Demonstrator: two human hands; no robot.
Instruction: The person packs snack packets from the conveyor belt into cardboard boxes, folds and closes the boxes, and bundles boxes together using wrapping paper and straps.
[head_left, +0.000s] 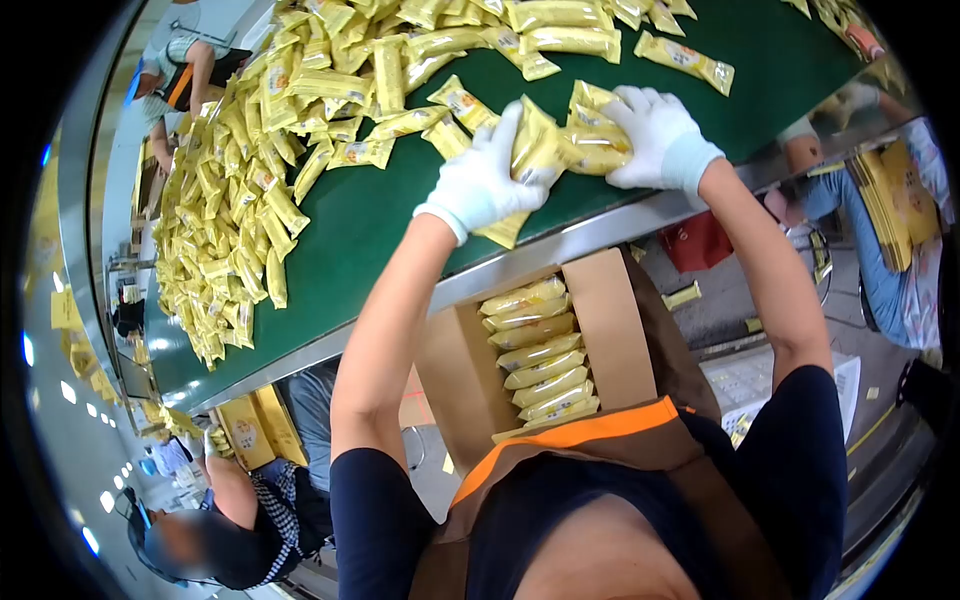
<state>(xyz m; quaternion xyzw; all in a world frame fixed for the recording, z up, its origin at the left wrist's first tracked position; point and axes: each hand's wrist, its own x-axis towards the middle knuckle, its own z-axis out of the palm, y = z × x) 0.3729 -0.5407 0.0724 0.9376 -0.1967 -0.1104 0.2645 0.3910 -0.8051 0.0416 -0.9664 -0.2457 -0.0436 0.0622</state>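
Both my hands wear white gloves and are over the green belt. My left hand is closed round a yellow wrapped snack packet, which stands tilted between thumb and fingers. Another packet lies under that hand near the belt edge. My right hand grips yellow snack packets from the right side; the fingers partly hide how many. The packets of the two hands touch in the middle. Below, an open cardboard box in front of my body holds a row of upright yellow packets.
A large heap of yellow packets spreads over the belt's left and far side. The metal belt edge runs between belt and box. Other people work at lower left, upper left and right. A white crate stands to the right.
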